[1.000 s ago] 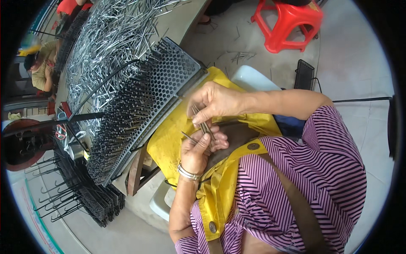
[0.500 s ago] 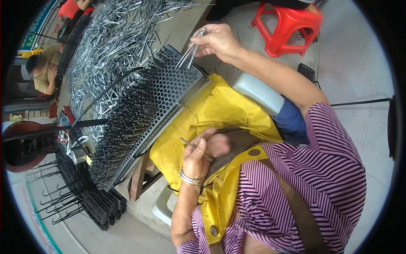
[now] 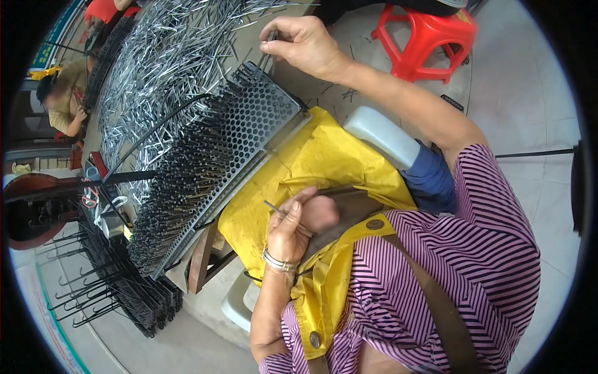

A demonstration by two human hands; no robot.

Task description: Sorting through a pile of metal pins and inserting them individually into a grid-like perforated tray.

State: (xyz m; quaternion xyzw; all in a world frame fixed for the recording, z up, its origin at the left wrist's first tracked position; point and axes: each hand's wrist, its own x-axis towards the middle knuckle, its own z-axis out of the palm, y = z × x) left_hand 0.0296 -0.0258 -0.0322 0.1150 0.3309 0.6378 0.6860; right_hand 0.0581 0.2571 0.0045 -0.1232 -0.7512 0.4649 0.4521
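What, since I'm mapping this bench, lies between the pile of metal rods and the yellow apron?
In the head view, the perforated rack, studded with dark pins, stands between them.

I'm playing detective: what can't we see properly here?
In the head view:
Metal rod in the left hand: partly covered by that hand.
Thin rods in the right hand: too small to count.
Rod heap: cut off by top edge.
Distant co-worker: face blurred.
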